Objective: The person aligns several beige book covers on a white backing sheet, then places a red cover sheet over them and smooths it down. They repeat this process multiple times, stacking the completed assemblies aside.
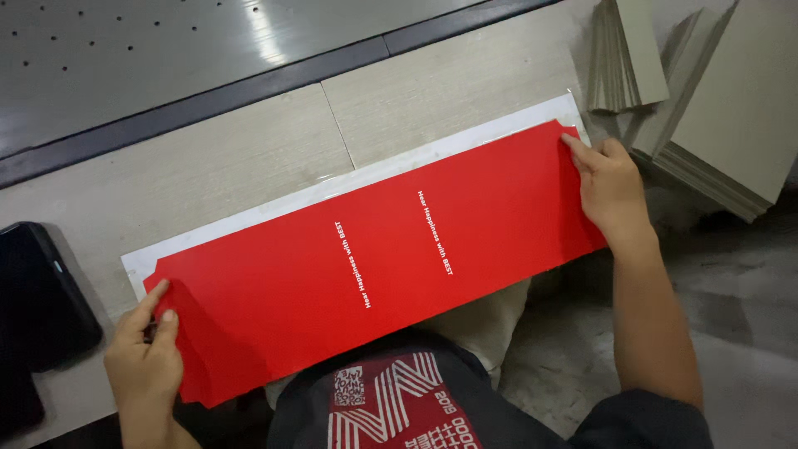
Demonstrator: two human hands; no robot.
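A long red printed sheet [374,249] with two lines of white text lies slantwise over a white backing sheet [366,175] on the pale floor. My left hand [148,353] pinches the sheet's near-left end, thumb on top. My right hand [608,185] grips the far-right end, fingertips at its top corner. The sheet's near edge hangs over my lap and dark printed shirt [391,399].
Stacks of grey cardboard panels [731,116] lie at the upper right, a smaller stack [623,54] beside them. A black phone-like object [37,299] rests at the left. A grey perforated metal surface [166,50] with a dark rail runs along the top.
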